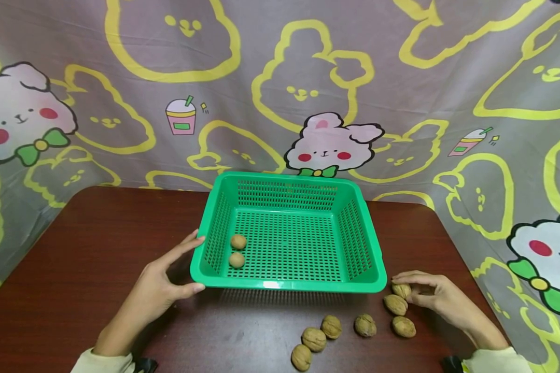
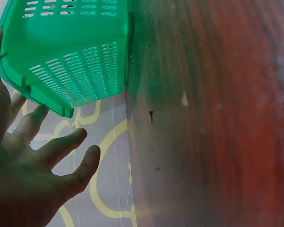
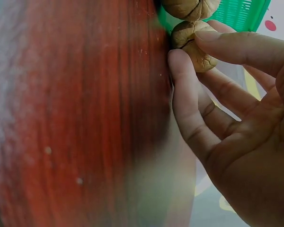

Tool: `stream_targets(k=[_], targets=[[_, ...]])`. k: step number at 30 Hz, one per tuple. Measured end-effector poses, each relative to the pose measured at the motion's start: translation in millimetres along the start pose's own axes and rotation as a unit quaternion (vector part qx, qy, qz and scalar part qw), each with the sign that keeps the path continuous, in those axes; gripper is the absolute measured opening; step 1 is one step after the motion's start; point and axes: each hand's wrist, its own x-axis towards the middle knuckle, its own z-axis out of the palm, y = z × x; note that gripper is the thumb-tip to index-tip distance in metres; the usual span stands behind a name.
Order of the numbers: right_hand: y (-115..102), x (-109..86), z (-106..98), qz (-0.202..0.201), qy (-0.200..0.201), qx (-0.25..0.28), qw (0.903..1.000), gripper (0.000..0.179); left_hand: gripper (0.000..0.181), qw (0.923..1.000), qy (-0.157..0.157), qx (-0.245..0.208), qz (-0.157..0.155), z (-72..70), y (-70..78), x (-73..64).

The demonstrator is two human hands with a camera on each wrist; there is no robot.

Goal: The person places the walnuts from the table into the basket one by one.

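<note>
A green plastic basket (image 1: 289, 284) with slotted walls stands on the table, two round light-brown nuts (image 1: 238, 242) inside near its left wall. My left hand (image 1: 156, 290) is at the basket's left side, fingers spread; in the left wrist view fingertips (image 2: 40, 111) meet or nearly meet the rim. By the basket's front right corner, my right hand (image 1: 441, 300) pinches a walnut (image 3: 196, 47) between thumb and fingers. A second walnut (image 1: 395, 304) sits right beside that one, and a third walnut (image 1: 403, 327) lies a little nearer to me.
Several more walnuts (image 1: 314, 340) lie in front of the basket, three in a slanting row and a single walnut (image 1: 365, 325) to their right. The dark reddish-brown table (image 1: 98, 248) extends to both sides. A patterned cloth (image 1: 242, 103) hangs behind it.
</note>
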Motion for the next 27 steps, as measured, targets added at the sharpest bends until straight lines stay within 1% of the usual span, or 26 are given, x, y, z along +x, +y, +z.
stream_targets(k=[4, 6, 8, 12, 14, 17, 21, 24, 27], targets=[[-1.4, 0.1, 1.3, -0.009, 0.017, -0.013, 0.9997, 0.029, 0.088, 1.0, -0.002, 0.0, -0.002, 0.0, 0.2, 0.0], [-3.3, 0.5, 0.5, -0.006, 0.027, -0.02, 0.9994, 0.03, 0.088, 1.0, -0.003, 0.0, -0.002, 0.1, 0.2, -0.1], [-6.3, 1.1, -2.3, 0.005, 0.032, -0.013, 0.9994, 0.033, 0.088, 1.0, -0.004, -0.003, -0.001, 0.1, 0.1, -0.2], [-14.7, 2.9, -9.0, 0.027, 0.032, 0.026, 0.9988, 0.036, 0.088, 1.0, -0.005, -0.008, 0.001, -0.1, 0.1, -0.4], [-19.3, 4.6, -10.9, 0.025, 0.033, 0.049, 0.998, 0.036, 0.088, 1.0, -0.006, -0.006, 0.0, -0.2, 0.3, -0.6], [-27.5, 8.1, -12.6, 0.014, 0.044, 0.063, 0.997, 0.036, 0.088, 1.0, -0.006, -0.004, -0.002, -0.3, 0.3, -0.7], [-39.9, 12.7, -15.9, 0.009, 0.057, 0.081, 0.995, 0.036, 0.088, 1.0, -0.005, -0.004, -0.002, -0.1, 0.1, -0.6], [-49.5, 17.3, -19.2, 0.006, 0.061, 0.123, 0.9905, 0.037, 0.088, 1.0, -0.005, -0.004, 0.0, -0.1, 0.1, -0.4], [-60.0, 23.3, -22.2, 0.001, 0.059, 0.178, 0.9823, 0.04, 0.088, 1.0, -0.006, -0.002, -0.002, -0.2, 0.6, -0.5]])
